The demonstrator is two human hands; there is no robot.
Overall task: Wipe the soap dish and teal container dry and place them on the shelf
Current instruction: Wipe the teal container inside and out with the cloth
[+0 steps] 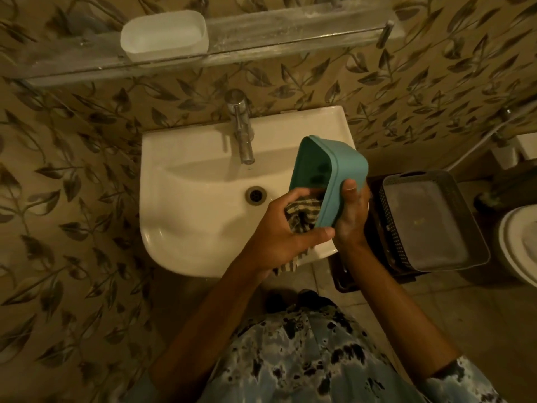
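Note:
The teal container is tilted on its side over the right part of the white sink, its opening facing left. My right hand grips its lower right side, thumb on the rim. My left hand holds a striped cloth pushed into the container's lower opening. The white soap dish stands on the glass shelf on the wall above, towards its left half.
A chrome tap stands at the back of the sink, just left of the container. Right of the sink, a grey perforated basket sits on a dark stand. A white toilet edge shows at the far right.

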